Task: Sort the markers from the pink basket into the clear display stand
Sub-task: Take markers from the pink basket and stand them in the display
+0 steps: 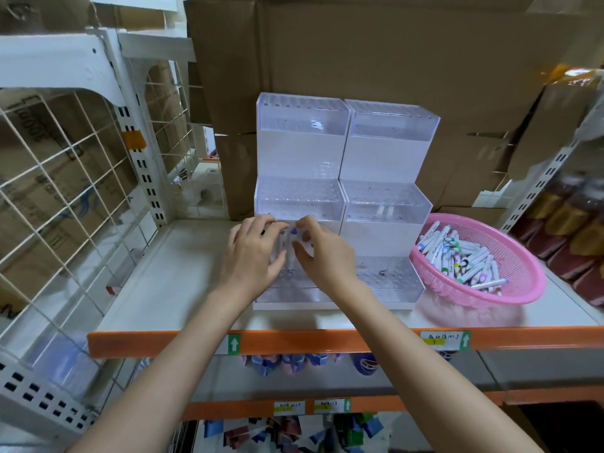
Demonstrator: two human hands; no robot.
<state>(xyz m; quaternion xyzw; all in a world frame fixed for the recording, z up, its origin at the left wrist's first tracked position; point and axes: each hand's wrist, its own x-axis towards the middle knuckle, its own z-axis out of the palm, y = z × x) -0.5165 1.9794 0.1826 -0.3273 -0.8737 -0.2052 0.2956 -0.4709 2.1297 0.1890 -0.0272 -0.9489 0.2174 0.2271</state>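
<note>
**Presently: marker standing at the stand's lowest left tier**

Right hand: thumb and forefinger are pinching together on the top of a white marker with a blue cap, which is standing upright with its foot in the perforated lowest left tier of the clear display stand.

Left hand: fingers are curling over further white barrels, the gripped markers, with the thumb closing in from below; their number is hidden.

Stand: two stepped units are sitting side by side, three tiers each. Two small white pieces, too blurred to identify, are lying in the right middle tier.

Pink basket: it is resting just right of the stand, touching or nearly touching it, and is holding a loose heap of basket markers, white with assorted coloured caps.

White shelf with an orange front edge is carrying the stand and the basket. Cardboard boxes are standing behind; a wire grid panel is closing the left side.
</note>
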